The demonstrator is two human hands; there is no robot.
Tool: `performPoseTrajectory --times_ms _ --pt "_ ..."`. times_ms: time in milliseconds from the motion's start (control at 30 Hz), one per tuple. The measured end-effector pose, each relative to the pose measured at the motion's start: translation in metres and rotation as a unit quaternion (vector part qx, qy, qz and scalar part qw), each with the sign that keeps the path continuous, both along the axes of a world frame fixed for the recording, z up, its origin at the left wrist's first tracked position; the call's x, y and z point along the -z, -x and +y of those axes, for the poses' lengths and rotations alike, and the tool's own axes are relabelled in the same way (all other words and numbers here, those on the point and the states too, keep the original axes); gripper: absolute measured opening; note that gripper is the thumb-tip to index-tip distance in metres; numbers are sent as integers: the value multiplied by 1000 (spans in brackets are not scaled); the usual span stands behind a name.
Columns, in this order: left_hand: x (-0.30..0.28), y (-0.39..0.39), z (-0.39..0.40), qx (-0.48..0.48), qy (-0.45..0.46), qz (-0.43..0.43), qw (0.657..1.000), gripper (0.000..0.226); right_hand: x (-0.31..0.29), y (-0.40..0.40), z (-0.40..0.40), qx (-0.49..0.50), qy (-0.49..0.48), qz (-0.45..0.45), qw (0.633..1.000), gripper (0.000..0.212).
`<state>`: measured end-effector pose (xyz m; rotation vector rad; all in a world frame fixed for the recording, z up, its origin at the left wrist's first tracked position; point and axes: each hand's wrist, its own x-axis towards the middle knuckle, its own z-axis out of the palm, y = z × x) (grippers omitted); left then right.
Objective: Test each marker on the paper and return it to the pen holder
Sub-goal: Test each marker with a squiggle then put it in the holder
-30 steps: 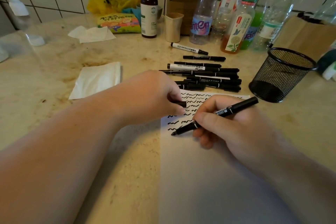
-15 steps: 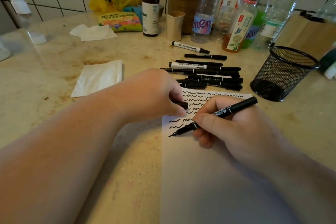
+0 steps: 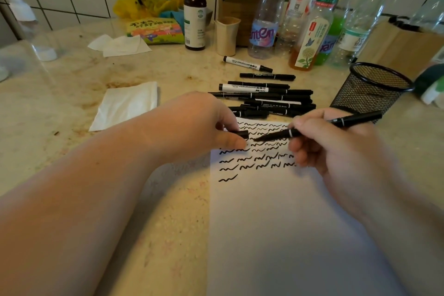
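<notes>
A white paper (image 3: 276, 223) lies on the counter, its top part covered with rows of black squiggles. My right hand (image 3: 336, 151) grips an uncapped black marker (image 3: 348, 121), tip lifted off the sheet and pointing left. My left hand (image 3: 204, 125) pinches the black cap (image 3: 241, 134) between thumb and fingers, its opening a short gap from the marker's tip. A pile of several black and white markers (image 3: 266, 98) lies just beyond the paper. The black mesh pen holder (image 3: 370, 89) stands upright at the right, and I see no markers in it.
Several plastic bottles (image 3: 264, 19) and a dark pump bottle (image 3: 195, 19) line the tiled back wall with a beige cup (image 3: 225, 36). A folded tissue (image 3: 125, 104) lies left of my hands. A wooden block (image 3: 403, 48) stands behind the holder.
My right hand has lifted the marker off the paper after drawing a new squiggle on the lowest row, and swung its tip up and right toward the cap in my left hand.
</notes>
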<state>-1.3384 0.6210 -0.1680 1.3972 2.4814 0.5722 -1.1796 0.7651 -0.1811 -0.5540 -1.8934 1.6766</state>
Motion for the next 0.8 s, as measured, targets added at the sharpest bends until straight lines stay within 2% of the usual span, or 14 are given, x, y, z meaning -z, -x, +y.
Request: performPoseTrajectory --times_ms 233,500,600,800 --pt "1 1 1 6 -18 19 1000 23 1 5 7 10 80 39 996 27" --pt "-1 -2 1 13 -42 2 999 22 0 5 6 3 96 44 994 17" --pt "-2 -3 1 10 -57 -14 998 22 1 5 4 -17 82 37 996 6" --pt "-4 -11 1 32 -68 -26 997 18 5 6 4 -48 72 40 995 13"
